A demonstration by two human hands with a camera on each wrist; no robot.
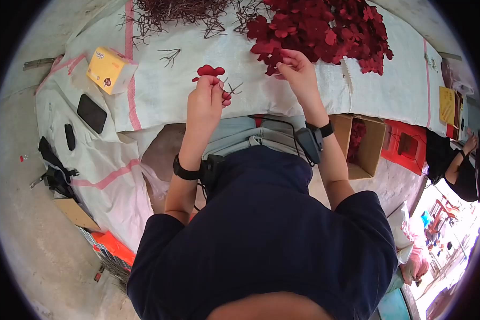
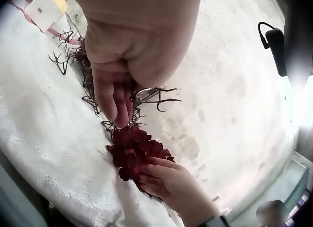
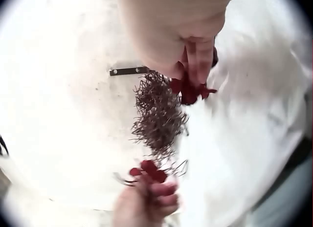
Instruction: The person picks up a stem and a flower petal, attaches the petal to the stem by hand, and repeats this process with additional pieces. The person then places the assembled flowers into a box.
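Note:
My left hand (image 1: 205, 101) pinches a thin brown branched stem (image 1: 233, 89), whose forked ends stick out to the right of the fingers. A red cloth flower (image 1: 210, 70) shows just above those fingertips, and more red shows below them. To the right, my right hand (image 1: 301, 77) is at the near edge of a heap of red cloth flowers (image 1: 325, 34). Its thumb and fingers pinch a dark red flower piece (image 3: 188, 92), partly hidden by the fingers in the right wrist view.
A tangle of brown stems (image 1: 181, 13) lies at the back, with one loose stem (image 1: 170, 56) nearer. On the left are a yellow tissue pack (image 1: 105, 69) and a black phone (image 1: 92, 113). An open cardboard box (image 1: 370, 146) and a red stool (image 1: 405, 146) stand below the table's right side.

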